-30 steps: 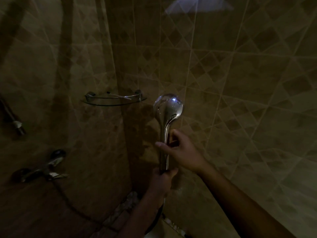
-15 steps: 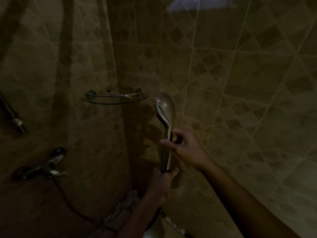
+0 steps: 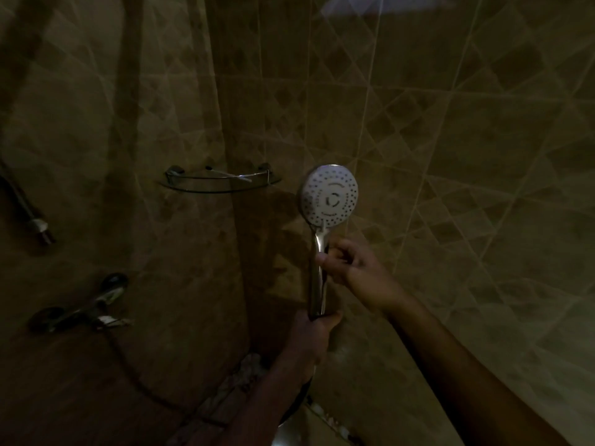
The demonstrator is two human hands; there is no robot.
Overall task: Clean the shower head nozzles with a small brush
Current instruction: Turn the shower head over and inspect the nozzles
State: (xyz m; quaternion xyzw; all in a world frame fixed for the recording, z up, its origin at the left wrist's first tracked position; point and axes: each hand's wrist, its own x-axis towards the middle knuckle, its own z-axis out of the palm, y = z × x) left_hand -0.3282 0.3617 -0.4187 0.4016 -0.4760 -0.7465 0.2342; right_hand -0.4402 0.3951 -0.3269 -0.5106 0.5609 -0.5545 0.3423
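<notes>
A chrome hand-held shower head (image 3: 330,194) stands upright in front of the tiled corner, its round white nozzle face turned toward me. My left hand (image 3: 314,336) grips the bottom of its handle. My right hand (image 3: 349,267) pinches the handle higher up, just under the head, with thumb and fingers. No brush is visible in either hand.
A glass corner shelf (image 3: 222,181) hangs on the wall left of the head. A chrome mixer tap (image 3: 80,310) sits lower left, with the hose (image 3: 135,378) running down from it. A pipe end (image 3: 38,226) shows at the far left. The light is dim.
The shower head has been twisted round on its handle: first its chrome back showed, then its edge, and now the white nozzle face points at me. Both hands stay on the handle.
</notes>
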